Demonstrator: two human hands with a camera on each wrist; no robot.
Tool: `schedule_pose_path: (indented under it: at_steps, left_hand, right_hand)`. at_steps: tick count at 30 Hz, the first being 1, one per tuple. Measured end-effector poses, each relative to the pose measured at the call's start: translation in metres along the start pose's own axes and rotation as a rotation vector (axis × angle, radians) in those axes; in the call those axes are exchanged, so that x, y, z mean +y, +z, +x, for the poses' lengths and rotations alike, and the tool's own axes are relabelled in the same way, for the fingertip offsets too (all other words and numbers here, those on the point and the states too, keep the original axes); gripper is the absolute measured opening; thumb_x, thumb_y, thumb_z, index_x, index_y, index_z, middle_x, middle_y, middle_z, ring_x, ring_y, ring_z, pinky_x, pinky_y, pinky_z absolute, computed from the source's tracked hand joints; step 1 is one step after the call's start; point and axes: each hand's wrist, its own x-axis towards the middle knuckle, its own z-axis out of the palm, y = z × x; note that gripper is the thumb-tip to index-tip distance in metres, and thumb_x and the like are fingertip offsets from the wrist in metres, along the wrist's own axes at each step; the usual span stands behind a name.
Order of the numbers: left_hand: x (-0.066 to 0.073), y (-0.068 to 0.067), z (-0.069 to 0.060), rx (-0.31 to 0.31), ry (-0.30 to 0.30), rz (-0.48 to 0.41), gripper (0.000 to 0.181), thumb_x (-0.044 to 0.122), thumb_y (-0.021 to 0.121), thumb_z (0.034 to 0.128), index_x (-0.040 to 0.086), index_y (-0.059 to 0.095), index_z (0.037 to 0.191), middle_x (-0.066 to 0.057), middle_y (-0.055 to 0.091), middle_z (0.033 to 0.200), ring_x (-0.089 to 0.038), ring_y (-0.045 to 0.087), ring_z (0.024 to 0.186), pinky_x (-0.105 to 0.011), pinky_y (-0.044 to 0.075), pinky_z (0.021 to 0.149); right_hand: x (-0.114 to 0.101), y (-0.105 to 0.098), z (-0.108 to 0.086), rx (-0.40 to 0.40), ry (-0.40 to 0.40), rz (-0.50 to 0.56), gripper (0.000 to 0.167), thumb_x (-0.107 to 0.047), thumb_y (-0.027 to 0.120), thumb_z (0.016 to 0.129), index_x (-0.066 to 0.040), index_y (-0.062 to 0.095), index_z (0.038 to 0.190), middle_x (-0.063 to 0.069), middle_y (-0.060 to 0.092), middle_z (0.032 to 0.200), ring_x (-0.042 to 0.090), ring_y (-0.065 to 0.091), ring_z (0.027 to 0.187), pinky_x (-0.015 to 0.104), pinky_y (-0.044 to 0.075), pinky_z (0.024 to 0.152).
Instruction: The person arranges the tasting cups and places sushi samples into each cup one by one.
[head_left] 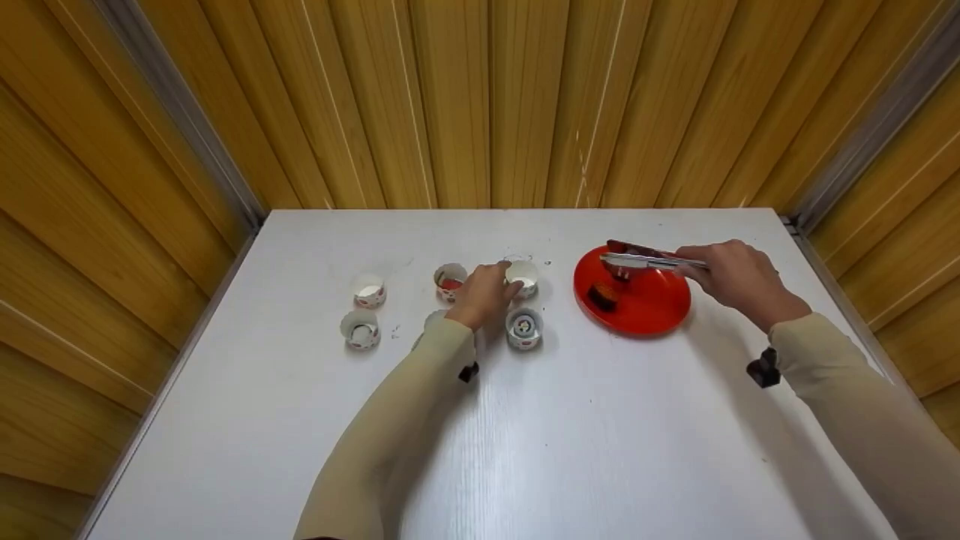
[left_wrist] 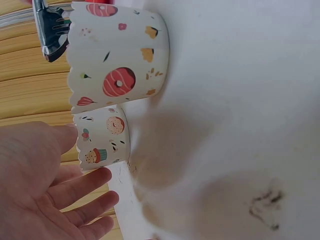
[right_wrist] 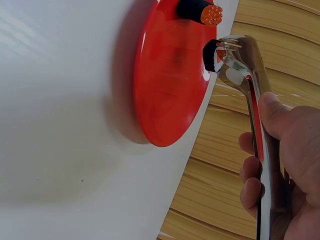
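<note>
My right hand [head_left: 739,281] grips metal tongs [right_wrist: 267,170]. At their tips, over the red plate [head_left: 660,315], is a sushi roll [right_wrist: 210,55] with a black wrap and white rice. Another sushi roll, topped with orange roe [right_wrist: 212,16], lies on the plate. My left hand [head_left: 484,295] is at the left side of a patterned paper cup [left_wrist: 102,140], thumb near its rim and fingers extended and spread. A nearer paper cup [head_left: 523,341] contains a round piece with a pale, patterned top. Another cup [head_left: 451,294], left of my hand, has something red inside.
Two more paper cups stand further left, one behind [head_left: 370,298] and one in front [head_left: 362,341]. My left forearm partly hides another cup [head_left: 433,321]. Wood-look panels [head_left: 517,105] rise behind the white table [head_left: 585,442] and on both sides.
</note>
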Motion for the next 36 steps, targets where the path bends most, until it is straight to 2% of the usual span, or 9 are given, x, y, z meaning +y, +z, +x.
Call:
schedule_pose_path:
  at_steps: [6,13,20,24,28,32,36]
  left_hand:
    - [-0.002,-0.001,0.000,0.003,0.010,0.001,0.047,0.030,0.066,0.1023,0.007,0.060,0.142,-0.008,0.070,0.098,-0.018,0.057,0.081,-0.032,0.049,0.073]
    - [-0.002,-0.002,-0.001,-0.028,-0.033,-0.044,0.051,0.032,0.067,0.1018,0.009,0.057,0.146,-0.008,0.071,0.114,-0.018,0.060,0.088,-0.033,0.053,0.083]
    - [-0.001,-0.002,0.000,-0.023,-0.030,-0.055,0.048,0.031,0.067,0.1018,0.009,0.059,0.144,-0.007,0.072,0.114,-0.018,0.061,0.089,-0.034,0.053,0.083]
    - [-0.001,-0.001,0.001,-0.026,-0.040,-0.071,0.050,0.031,0.068,0.1013,0.009,0.058,0.146,-0.009,0.072,0.120,-0.018,0.065,0.099,-0.037,0.055,0.093]
    - [-0.001,-0.001,0.003,-0.015,-0.042,-0.077,0.052,0.032,0.068,0.1011,0.008,0.057,0.146,-0.011,0.071,0.124,-0.020,0.067,0.108,-0.039,0.054,0.097]
    - [-0.001,-0.001,0.003,0.000,-0.031,-0.061,0.052,0.032,0.068,0.1009,0.007,0.058,0.145,-0.011,0.072,0.122,-0.021,0.068,0.109,-0.039,0.054,0.095]
    - [-0.002,0.000,0.003,0.010,-0.014,-0.048,0.051,0.033,0.068,0.1009,0.007,0.059,0.144,-0.012,0.072,0.121,-0.021,0.069,0.109,-0.039,0.055,0.094]
  right_hand:
    - [-0.010,-0.007,0.007,0.042,-0.040,-0.016,0.031,-0.019,0.075,0.096,-0.011,0.073,0.126,0.015,0.075,0.099,0.029,0.057,0.076,0.041,0.047,0.061]
    - [-0.025,-0.010,0.018,0.045,-0.060,-0.013,0.031,-0.019,0.076,0.095,-0.013,0.074,0.125,0.014,0.075,0.097,0.029,0.058,0.077,0.043,0.050,0.063]
    - [-0.044,-0.010,0.031,0.022,-0.060,0.008,0.036,-0.016,0.074,0.096,-0.008,0.070,0.131,0.019,0.075,0.109,0.037,0.063,0.093,0.052,0.056,0.076]
    - [-0.053,-0.008,0.037,0.019,-0.075,0.013,0.038,-0.017,0.075,0.096,-0.008,0.070,0.132,0.019,0.075,0.111,0.039,0.066,0.099,0.054,0.057,0.080]
    - [-0.061,-0.005,0.043,0.031,-0.094,0.038,0.036,-0.017,0.076,0.095,-0.010,0.071,0.130,0.015,0.076,0.106,0.034,0.066,0.091,0.047,0.057,0.074]
    - [-0.069,-0.002,0.048,0.051,-0.131,0.048,0.030,-0.017,0.076,0.095,-0.013,0.074,0.125,0.008,0.076,0.094,0.027,0.061,0.078,0.040,0.051,0.065]
    - [-0.077,0.001,0.053,0.062,-0.153,0.048,0.030,-0.018,0.076,0.095,-0.012,0.074,0.124,0.008,0.076,0.092,0.026,0.060,0.077,0.040,0.051,0.065]
